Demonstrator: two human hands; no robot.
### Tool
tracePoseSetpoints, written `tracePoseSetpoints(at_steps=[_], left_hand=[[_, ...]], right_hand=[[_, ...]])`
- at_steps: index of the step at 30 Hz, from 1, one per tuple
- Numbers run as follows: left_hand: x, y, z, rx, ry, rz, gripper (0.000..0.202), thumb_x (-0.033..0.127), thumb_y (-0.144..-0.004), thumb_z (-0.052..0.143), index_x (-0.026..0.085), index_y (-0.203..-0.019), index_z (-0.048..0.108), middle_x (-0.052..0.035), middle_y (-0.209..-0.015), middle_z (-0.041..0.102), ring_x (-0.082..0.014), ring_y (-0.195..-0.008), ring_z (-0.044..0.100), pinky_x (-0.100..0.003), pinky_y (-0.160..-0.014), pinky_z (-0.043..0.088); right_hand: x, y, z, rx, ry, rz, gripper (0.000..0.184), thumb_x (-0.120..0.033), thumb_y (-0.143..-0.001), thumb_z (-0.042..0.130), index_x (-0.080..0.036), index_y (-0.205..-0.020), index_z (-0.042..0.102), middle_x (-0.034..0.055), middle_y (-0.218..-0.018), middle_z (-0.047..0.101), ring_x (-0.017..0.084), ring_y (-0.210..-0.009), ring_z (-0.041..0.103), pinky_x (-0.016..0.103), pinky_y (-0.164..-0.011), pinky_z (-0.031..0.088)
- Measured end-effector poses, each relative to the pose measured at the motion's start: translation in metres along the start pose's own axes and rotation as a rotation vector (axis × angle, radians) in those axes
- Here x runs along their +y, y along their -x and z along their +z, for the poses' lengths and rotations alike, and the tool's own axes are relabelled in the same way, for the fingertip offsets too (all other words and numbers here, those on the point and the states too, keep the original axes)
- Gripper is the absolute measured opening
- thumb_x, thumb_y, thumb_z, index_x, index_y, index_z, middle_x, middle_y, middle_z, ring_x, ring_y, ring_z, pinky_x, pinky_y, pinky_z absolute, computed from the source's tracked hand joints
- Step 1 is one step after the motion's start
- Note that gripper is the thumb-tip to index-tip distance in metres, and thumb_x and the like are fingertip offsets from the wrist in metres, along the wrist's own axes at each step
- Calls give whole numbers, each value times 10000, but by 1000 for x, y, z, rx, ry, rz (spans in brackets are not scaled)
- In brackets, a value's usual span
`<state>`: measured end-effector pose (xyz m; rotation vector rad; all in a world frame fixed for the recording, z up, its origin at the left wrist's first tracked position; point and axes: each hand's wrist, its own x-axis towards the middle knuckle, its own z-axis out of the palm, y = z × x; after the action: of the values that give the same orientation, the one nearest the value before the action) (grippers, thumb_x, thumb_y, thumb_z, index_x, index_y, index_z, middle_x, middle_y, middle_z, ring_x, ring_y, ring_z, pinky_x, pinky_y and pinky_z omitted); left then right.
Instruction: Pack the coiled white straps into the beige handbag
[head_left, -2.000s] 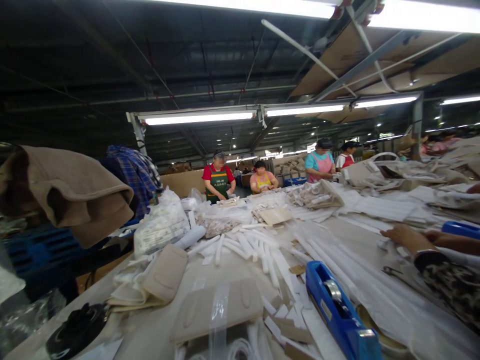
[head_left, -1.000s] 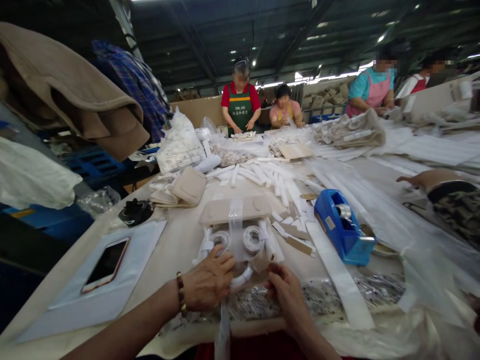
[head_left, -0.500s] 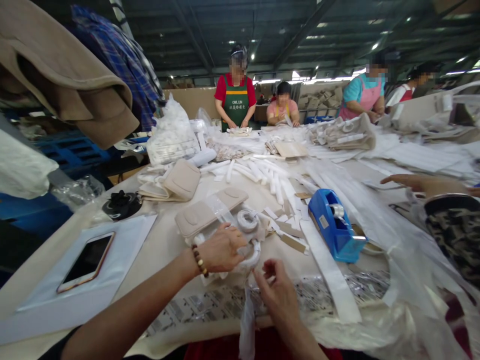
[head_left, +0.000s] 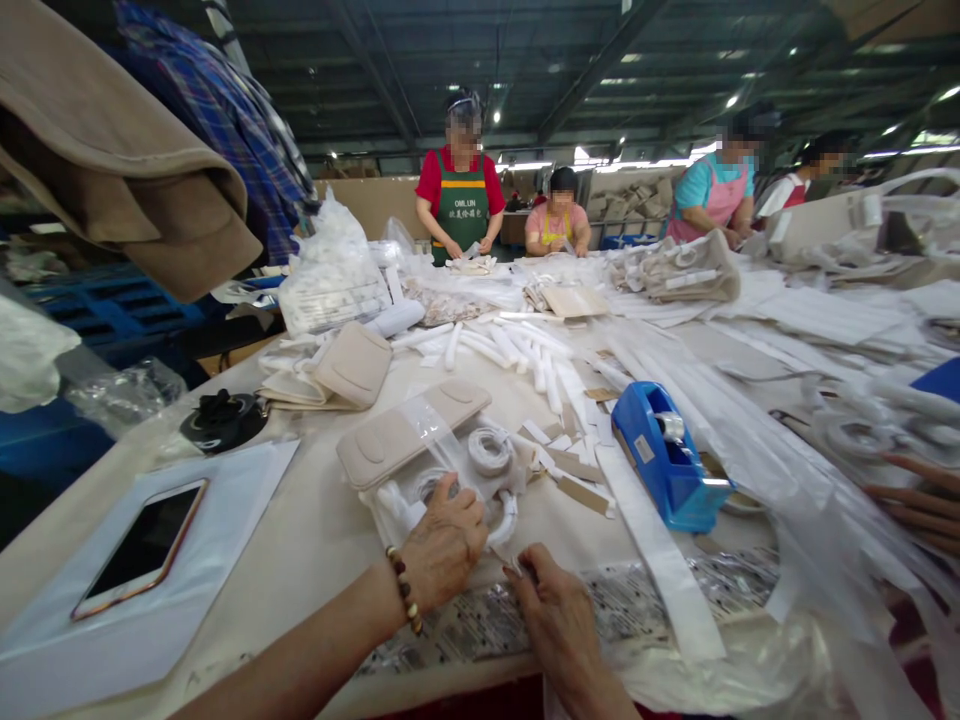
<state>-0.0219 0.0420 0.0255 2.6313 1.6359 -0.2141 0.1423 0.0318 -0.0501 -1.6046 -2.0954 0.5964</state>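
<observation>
My left hand [head_left: 444, 535], with a beaded bracelet at its wrist, is closed at the near end of a beige handbag [head_left: 409, 430]. Its curled fingers grip a curved strap wrapped in white [head_left: 505, 518]. My right hand [head_left: 553, 605] is just to the right and nearer me, thumb and finger pinched on something thin and small that I cannot make out. Clear film [head_left: 427, 415] crosses the bag's flap. A white-wrapped coil [head_left: 490, 450] lies beside the flap. Part of the strap is hidden under my left fingers.
A blue tape dispenser [head_left: 667, 455] stands at right, beside a long white strip [head_left: 652, 540]. A phone [head_left: 142, 545] rests on white sheets at left, near a black tape roll [head_left: 223, 420]. White rolls [head_left: 517, 350] lie beyond. A co-worker's hand [head_left: 922, 500] shows at right; other people work across the table.
My right fingers have closed into a pinch near the strap. The white strip hanging below my hands is now mostly out of sight. The co-worker's hand at right has moved lower.
</observation>
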Motion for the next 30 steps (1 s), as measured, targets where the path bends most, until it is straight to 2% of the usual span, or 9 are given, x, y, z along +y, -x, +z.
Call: tracePoseSetpoints(at_steps=[2, 4, 7, 9, 13, 18, 23, 26, 30], left_hand=[[-1, -1, 0, -2, 13, -3, 148, 154, -833, 456, 149, -790, 597, -63, -925, 619, -223, -974, 496, -490, -1017, 153], [-1, -2, -1, -14, 27, -6, 123, 181, -823, 480, 151, -786, 594, -61, -923, 621, -222, -967, 498, -483, -999, 184], [-2, -3, -2, -12, 18, 2, 99, 234, -790, 544, 148, -806, 591, -68, -918, 619, -231, -958, 500, -478, -968, 222], [-2, -4, -1, 9, 4, 11, 123, 254, -765, 576, 145, -820, 588, -69, -909, 615, -236, -951, 501, -479, -959, 229], [-1, -2, 0, 41, -1, 7, 129, 228, -756, 563, 135, -838, 595, -69, -909, 615, -236, -953, 501, -475, -965, 225], [0, -3, -5, 1, 23, -6, 138, 216, -769, 522, 133, -832, 612, -86, -924, 620, -240, -964, 497, -475, -974, 228], [-1, -5, -4, -2, 23, 3, 124, 197, -763, 515, 132, -793, 616, -84, -887, 624, -237, -948, 501, -477, -980, 227], [-3, -6, -5, -2, 24, 7, 120, 213, -781, 517, 145, -784, 615, -69, -877, 627, -226, -942, 503, -469, -988, 220], [-3, -5, -8, -7, 22, 8, 118, 224, -806, 514, 155, -798, 610, -54, -878, 630, -217, -934, 506, -468, -977, 227]], right_hand=[[-1, -2, -1, -29, -7, 24, 98, -242, -820, 482, -223, -747, 544, 4, -610, 647, 201, -607, 632, 254, -542, 354], [-5, -2, 2, -7, -85, 9, 65, -214, -798, 489, -211, -838, 540, 11, -663, 656, 194, -617, 635, 254, -554, 387], [-13, 1, 8, 112, -212, -112, 348, -169, -749, 481, -177, -1097, 478, 37, -828, 663, 161, -592, 623, 251, -551, 434], [-17, 3, 9, 179, -203, -214, 415, -174, -747, 476, -173, -1162, 457, 47, -863, 641, 157, -587, 610, 260, -552, 455], [-22, 4, 8, 290, -104, -301, 285, -221, -803, 483, -182, -1084, 509, 62, -874, 578, 170, -653, 596, 270, -570, 468], [-22, 2, 9, 490, 104, -562, 289, -74, -775, 402, -182, -988, 563, 114, -1002, 534, 218, -863, 538, 323, -704, 452], [-22, -5, 11, 498, 212, -605, 247, -51, -770, 406, -177, -888, 582, 96, -914, 550, 220, -808, 484, 332, -670, 383], [-16, -10, 10, 495, 187, -636, 240, -46, -762, 424, -191, -874, 578, 79, -894, 546, 204, -775, 475, 317, -653, 363], [-5, -15, 12, 494, 87, -634, 244, -39, -775, 419, -189, -897, 567, 77, -947, 541, 177, -797, 491, 287, -688, 399]])
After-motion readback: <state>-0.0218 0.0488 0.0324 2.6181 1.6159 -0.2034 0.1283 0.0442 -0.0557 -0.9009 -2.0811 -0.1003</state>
